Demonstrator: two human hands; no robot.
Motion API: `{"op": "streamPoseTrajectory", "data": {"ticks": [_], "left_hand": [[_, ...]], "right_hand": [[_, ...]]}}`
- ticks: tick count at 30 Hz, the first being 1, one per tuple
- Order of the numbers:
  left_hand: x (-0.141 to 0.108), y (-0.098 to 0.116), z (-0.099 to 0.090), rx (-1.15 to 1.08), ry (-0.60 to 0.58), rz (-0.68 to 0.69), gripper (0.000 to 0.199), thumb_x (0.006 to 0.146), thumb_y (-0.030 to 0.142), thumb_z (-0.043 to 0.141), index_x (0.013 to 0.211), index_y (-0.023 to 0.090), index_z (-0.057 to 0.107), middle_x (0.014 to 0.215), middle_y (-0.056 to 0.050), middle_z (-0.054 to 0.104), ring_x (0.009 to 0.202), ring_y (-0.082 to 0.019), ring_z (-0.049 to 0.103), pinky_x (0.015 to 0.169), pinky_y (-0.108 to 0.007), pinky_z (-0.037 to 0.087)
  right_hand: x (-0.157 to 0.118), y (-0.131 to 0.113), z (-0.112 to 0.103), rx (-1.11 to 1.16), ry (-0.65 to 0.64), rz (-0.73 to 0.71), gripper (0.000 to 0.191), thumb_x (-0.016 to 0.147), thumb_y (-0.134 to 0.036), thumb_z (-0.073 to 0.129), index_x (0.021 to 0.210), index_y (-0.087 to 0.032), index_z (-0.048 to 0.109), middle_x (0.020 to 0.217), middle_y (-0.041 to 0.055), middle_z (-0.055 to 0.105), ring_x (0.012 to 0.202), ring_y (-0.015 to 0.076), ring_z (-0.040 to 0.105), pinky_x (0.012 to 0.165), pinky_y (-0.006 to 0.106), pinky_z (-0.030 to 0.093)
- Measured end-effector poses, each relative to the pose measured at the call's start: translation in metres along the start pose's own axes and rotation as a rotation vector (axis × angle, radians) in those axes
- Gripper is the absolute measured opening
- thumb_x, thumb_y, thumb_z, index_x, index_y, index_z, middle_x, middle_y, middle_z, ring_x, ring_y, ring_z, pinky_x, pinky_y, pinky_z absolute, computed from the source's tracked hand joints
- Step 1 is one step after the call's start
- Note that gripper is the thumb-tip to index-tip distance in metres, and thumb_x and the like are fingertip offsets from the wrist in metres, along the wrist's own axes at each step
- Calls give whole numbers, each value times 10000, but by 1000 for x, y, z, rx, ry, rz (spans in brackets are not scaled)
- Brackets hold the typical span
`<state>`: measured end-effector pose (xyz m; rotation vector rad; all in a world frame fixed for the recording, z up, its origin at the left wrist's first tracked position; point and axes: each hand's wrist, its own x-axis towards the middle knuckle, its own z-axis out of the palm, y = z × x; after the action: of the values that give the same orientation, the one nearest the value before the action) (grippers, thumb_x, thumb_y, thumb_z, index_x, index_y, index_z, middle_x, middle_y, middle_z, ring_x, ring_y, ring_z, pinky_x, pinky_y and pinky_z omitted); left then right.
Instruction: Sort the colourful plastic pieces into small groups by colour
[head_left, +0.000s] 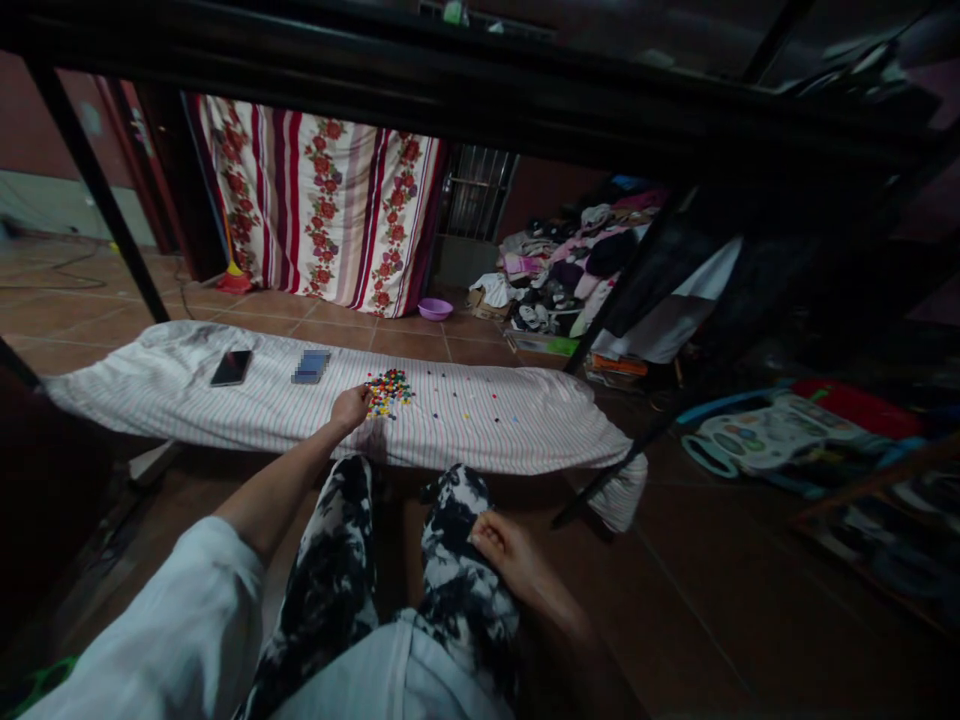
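Observation:
A pile of small multicoloured bead-like pieces (390, 388) lies on a striped white cloth (262, 415) spread over a long low bench. My left hand (351, 408) is at the pile's left edge, its fingers pinched together; whatever is between them is too small to see. To the right of the pile, several single pieces (454, 394) lie spaced apart on the cloth. My right hand (501, 542) rests by my right knee with its fingers curled closed, and their inside is hidden. A dark phone (231, 368) and a pixelated blue rectangle (310, 366) lie left of the pile.
Dark metal bars (97, 190) frame the view above and at the sides. Behind the bench are a flowered curtain (322, 210), a purple basin (435, 309), a red dustpan (235, 280) and heaped clothes (562, 260). A baby-walker-like plastic item (750, 435) stands on the tiled floor at right.

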<state>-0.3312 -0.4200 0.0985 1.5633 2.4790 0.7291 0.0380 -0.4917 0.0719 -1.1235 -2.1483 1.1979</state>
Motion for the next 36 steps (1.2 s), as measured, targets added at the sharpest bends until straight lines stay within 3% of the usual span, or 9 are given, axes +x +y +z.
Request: {"op": "streamPoseTrajectory", "data": {"ticks": [6,13,20,24,28,36], "left_hand": [[-8,-13,0,11,-111,-64,328,880,261,516,1161,197,673,1052,-74,747,973,-181,676,815,-256,482],[-5,-23,23,-25,-168,-101,369,841,251,585,1181,126,655,1166,-140,698,1045,-192,665,864,-247,484],[-5,-16,44,-62,-213,-101,315,878,267,567,1138,126,675,1111,-135,703,1002,-186,670,852,-251,486],[-5,-2,56,-87,-226,-51,315,927,300,516,1150,136,667,1131,-114,686,961,-139,672,844,-214,479],[-3,7,68,-77,-208,-22,301,939,264,485,1151,143,661,1147,-118,659,990,-140,661,871,-219,472],[10,3,84,-11,-224,28,332,950,234,417,1228,184,590,1161,-106,615,990,-170,659,827,-261,482]], "right_hand": [[42,-7,10,70,-9,-29,318,812,-499,569,900,-205,653,740,7,616,655,143,582,608,246,470],[82,-7,29,156,-25,39,258,806,-394,574,950,-194,651,759,11,651,651,150,655,598,256,525],[162,-15,49,131,-88,38,184,843,-238,540,969,-172,657,737,5,659,686,138,668,650,244,531],[209,-12,63,-20,-54,58,248,851,-141,502,1035,-167,665,836,27,695,699,129,666,665,232,511],[245,-13,67,-289,-24,21,275,849,-128,551,1089,-176,677,967,61,724,863,153,666,795,240,474],[283,-14,75,-513,-114,18,264,869,-161,590,1125,-173,655,1046,81,713,996,178,632,806,248,413]]}}
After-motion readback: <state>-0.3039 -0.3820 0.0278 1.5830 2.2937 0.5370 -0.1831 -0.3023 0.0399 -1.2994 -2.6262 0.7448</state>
